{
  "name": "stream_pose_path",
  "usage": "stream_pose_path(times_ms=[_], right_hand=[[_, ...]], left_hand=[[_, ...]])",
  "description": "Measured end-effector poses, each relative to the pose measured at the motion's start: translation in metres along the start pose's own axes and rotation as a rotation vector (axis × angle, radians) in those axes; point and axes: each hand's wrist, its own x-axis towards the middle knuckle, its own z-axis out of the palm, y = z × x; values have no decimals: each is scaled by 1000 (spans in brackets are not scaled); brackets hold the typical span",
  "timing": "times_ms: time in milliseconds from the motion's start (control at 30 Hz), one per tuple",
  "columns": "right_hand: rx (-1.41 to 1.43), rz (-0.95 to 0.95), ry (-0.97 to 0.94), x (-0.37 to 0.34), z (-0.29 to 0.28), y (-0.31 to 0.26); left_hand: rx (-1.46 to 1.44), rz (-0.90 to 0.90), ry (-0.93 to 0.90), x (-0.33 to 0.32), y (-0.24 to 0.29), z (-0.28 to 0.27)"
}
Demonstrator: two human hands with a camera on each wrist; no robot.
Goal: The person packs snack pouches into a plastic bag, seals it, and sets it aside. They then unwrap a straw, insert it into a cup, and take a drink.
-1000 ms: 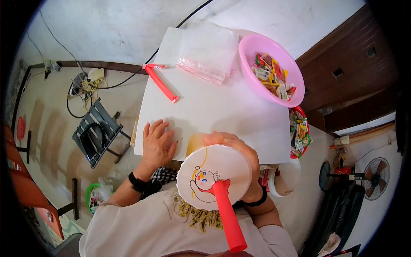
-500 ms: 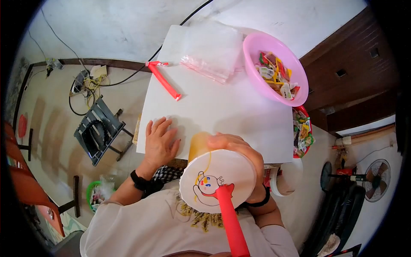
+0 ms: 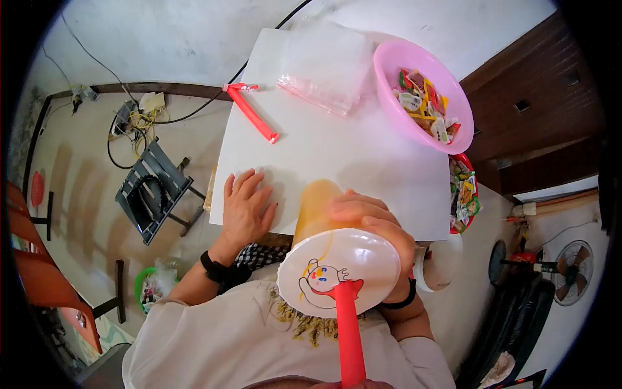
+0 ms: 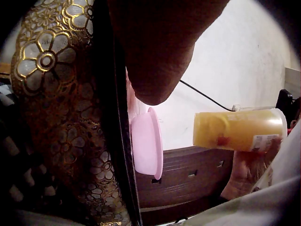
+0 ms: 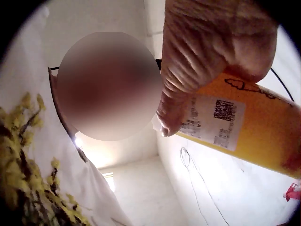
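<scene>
My right hand (image 3: 372,223) grips a plastic cup (image 4: 221,129) of orange-yellow drink near its lid. The cup tips toward my body, its base out over the table's near part. On its white lid (image 3: 376,259) is a cartoon snowman, and a thick red straw (image 3: 350,337) runs from the lid to the mouth end at the bottom of the head view. A printed label (image 5: 221,122) shows on the cup beside my fingers. My left hand (image 3: 248,207) rests on the white table, fingers spread, holding nothing.
A red straw-like wrapper (image 3: 253,115) and clear plastic bags (image 3: 324,71) lie on the white table (image 3: 363,165). At the far right stands a pink basin (image 3: 387,84) of small packets, with a red basin (image 3: 461,228) of packets lower down. A folding stool (image 3: 155,194) stands left.
The cup and right hand have shifted slightly right in the head view, and more of the cup's side shows. The whole table has drifted up and right. My left hand stays on the table.
</scene>
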Motion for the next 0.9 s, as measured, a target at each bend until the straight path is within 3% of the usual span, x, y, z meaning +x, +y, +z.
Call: stream_pose_path(times_ms=[633, 900], right_hand=[[-8, -37, 49, -2, -5, 8], [73, 127, 49, -2, -5, 8]], left_hand=[[22, -32, -16, 3, 4, 2], [15, -24, -20, 3, 2, 0]])
